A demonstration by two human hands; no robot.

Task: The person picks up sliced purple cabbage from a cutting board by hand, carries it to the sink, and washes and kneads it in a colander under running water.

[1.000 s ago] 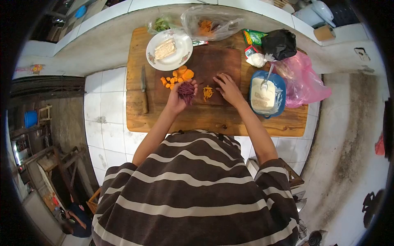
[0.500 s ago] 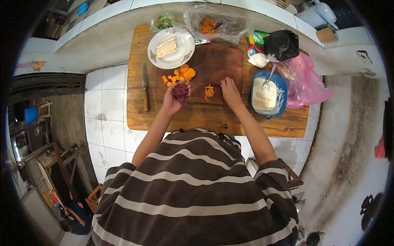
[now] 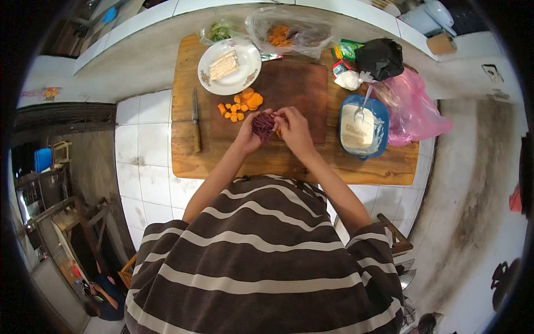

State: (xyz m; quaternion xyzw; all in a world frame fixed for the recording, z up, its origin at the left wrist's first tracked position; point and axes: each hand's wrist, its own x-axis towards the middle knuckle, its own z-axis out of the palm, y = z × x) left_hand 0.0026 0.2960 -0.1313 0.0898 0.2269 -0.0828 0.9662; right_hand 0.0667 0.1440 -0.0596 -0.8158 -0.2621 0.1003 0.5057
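Observation:
A bunch of thin purple vegetable strips is cupped in my left hand, above the dark brown cutting board. My right hand meets it from the right, its fingertips pinched at the edge of the bunch. Beneath the right fingers, a small pile of orange strips is mostly hidden. Just beyond my left hand lie cut carrot pieces, some in thick rounds and some in small chunks. A knife with a wooden handle rests left of the board.
Behind the carrots, a white plate bears a pale block that looks like tempeh. To the right stand a blue tub of pale batter with a spoon, and pink and black bags. Clear bags of vegetables line the back.
My right hand has moved left from the board, over the orange strips, to the purple bunch. My left hand has shifted right with the purple strips, bringing both hands together.

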